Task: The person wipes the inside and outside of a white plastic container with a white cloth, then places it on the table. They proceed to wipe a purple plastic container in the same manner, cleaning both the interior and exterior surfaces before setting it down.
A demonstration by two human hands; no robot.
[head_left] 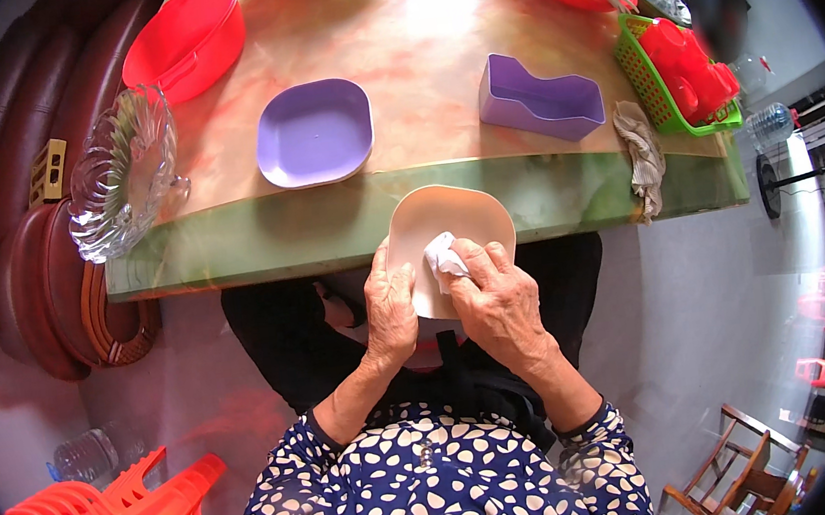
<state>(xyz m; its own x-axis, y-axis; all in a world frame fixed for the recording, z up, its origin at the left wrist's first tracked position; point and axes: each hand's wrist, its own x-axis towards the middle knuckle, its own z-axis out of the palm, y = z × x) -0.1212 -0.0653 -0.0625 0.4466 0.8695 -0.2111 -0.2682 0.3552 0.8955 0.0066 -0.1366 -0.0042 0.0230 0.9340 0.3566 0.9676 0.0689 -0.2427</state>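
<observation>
From where I stand, the cream bowl [450, 211] is at the near edge of the table [420, 141], its far end overlapping that edge in view; whether it touches there I cannot tell; it looks slightly longer in the direction running from the person toward the table; the white wad [444, 257] sits inside it, under the bent fingers of the right hand [497, 291], which pinches it against the bowl's inner face and is clearly the nearer hand to it; the left hand [392, 305] grips the bowl's left side, thumb on the near part, the other fingers mostly hidden; both forearms slant inward toward the table, elbows apart, the right hand's knuckles uppermost; on the table, beyond the bowl, lie a purple dish [316, 133] to the left and a purple box [540, 115] to the right.
</observation>
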